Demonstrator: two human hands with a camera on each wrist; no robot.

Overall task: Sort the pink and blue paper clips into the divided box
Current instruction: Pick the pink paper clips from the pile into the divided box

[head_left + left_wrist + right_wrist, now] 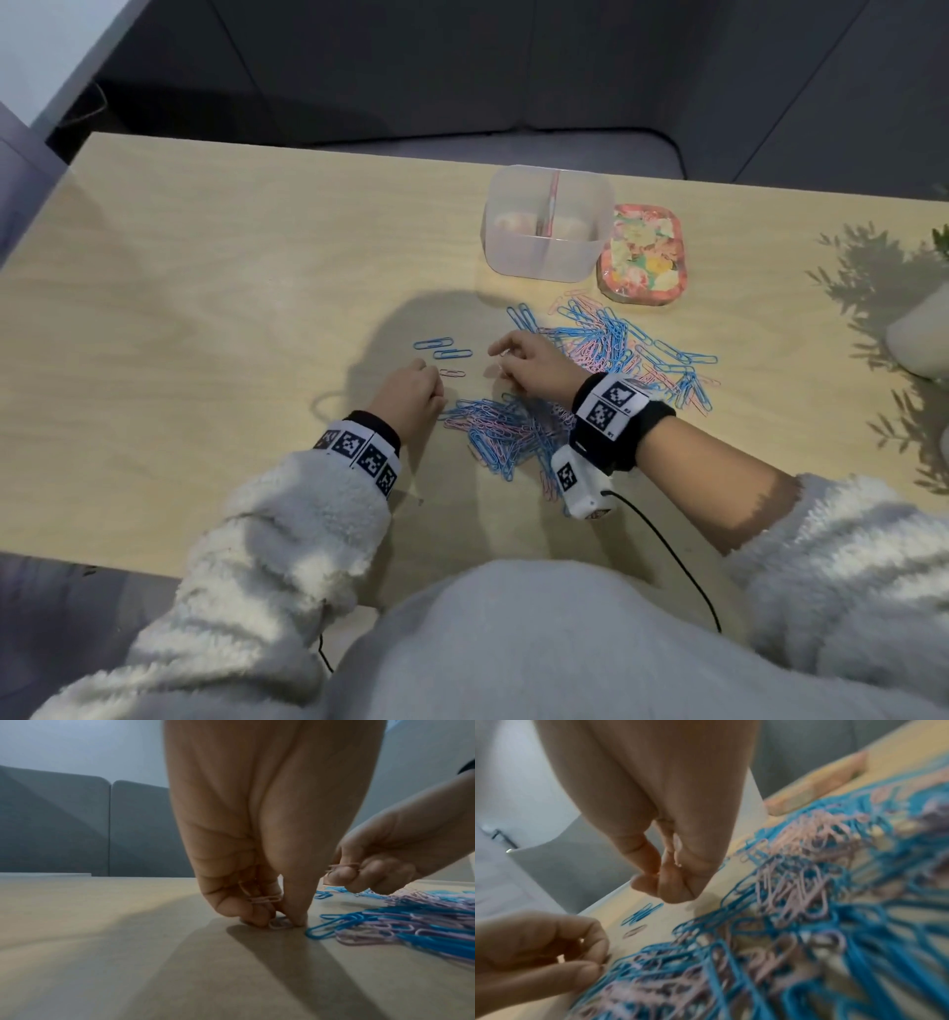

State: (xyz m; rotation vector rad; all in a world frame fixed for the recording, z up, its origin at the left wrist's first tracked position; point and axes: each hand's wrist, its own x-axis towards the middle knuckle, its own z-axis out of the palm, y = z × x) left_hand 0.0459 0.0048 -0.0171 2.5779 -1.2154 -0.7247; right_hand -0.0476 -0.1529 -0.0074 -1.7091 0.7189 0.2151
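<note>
A mixed heap of pink and blue paper clips lies in front of me, and a second heap spreads further right. My left hand is at the near heap's left edge; its fingertips pinch a pink clip against the table, and more pink clips sit in its curled fingers. My right hand hovers between the heaps and grips a few pink clips. The clear divided box stands behind the heaps.
A floral lid lies right of the box. Two loose blue clips and one pink clip lie ahead of my left hand. A white pot stands at the right edge. A cable trails from my right wrist.
</note>
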